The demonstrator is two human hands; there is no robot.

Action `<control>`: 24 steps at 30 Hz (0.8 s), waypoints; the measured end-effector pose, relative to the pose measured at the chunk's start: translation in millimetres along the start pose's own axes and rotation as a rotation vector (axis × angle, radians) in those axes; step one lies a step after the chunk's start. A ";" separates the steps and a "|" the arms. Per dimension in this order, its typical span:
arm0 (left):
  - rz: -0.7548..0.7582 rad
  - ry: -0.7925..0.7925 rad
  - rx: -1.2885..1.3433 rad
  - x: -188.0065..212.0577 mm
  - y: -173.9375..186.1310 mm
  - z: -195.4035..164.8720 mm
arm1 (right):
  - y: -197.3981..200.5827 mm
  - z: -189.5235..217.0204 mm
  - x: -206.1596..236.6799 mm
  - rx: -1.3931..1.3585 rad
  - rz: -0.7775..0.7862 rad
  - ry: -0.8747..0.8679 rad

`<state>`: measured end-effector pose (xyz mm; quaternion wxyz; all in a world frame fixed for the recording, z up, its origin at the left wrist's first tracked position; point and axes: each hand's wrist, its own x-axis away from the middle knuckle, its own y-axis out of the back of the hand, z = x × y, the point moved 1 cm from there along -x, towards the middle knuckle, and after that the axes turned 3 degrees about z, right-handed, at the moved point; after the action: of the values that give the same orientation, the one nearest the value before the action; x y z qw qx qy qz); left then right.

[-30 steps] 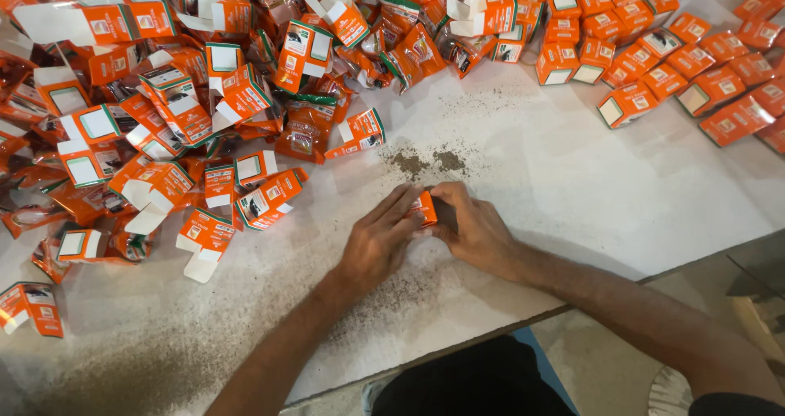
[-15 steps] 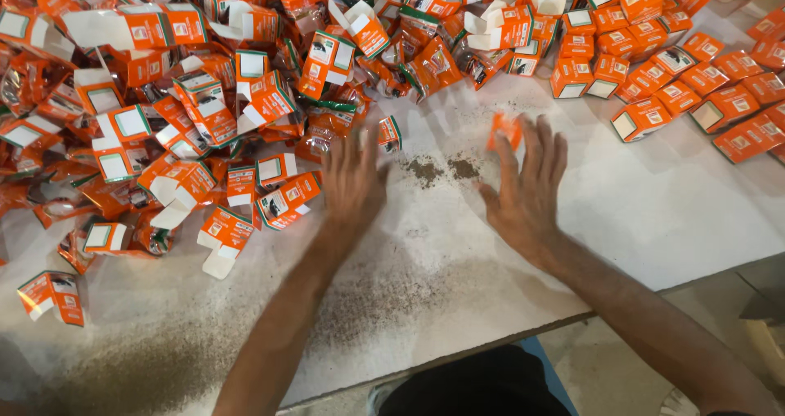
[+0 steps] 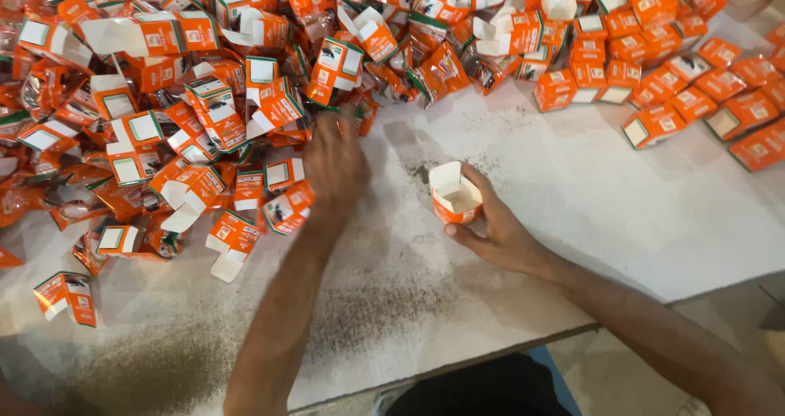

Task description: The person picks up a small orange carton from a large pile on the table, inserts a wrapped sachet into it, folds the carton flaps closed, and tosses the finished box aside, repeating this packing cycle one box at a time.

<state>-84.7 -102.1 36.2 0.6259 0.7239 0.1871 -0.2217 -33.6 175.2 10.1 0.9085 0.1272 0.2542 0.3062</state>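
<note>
At centre frame, right hand (image 3: 499, 232) clamps its fingers around a small open orange cardboard carton (image 3: 455, 194) upright on the white bench (image 3: 621, 212); left hand (image 3: 334, 161), fingers' state unclear, reaches the heap of orange cartons (image 3: 245, 81) upper left.

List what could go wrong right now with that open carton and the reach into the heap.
The open carton stands upright in the right hand, held only from one side; a nudge might tip it. The left hand reaches into the loose pile of cartons and sachets, which may slide. Dark powder on the table could get inside.
</note>
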 end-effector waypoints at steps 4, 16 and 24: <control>0.226 0.202 -0.102 -16.3 -23.1 15.8 | -5.0 8.5 5.2 0.205 0.152 -0.237; -0.400 -0.448 0.699 90.8 28.2 -55.8 | 6.6 0.8 -0.3 0.129 -0.101 -0.235; -0.094 -0.548 0.558 81.1 34.7 -79.6 | 7.6 -1.3 -1.5 0.260 -0.121 -0.075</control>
<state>8.7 -29.0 29.1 0.4210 0.7709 -0.0217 -0.4775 -39.1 180.3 12.5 0.9101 0.2395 0.2647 0.2106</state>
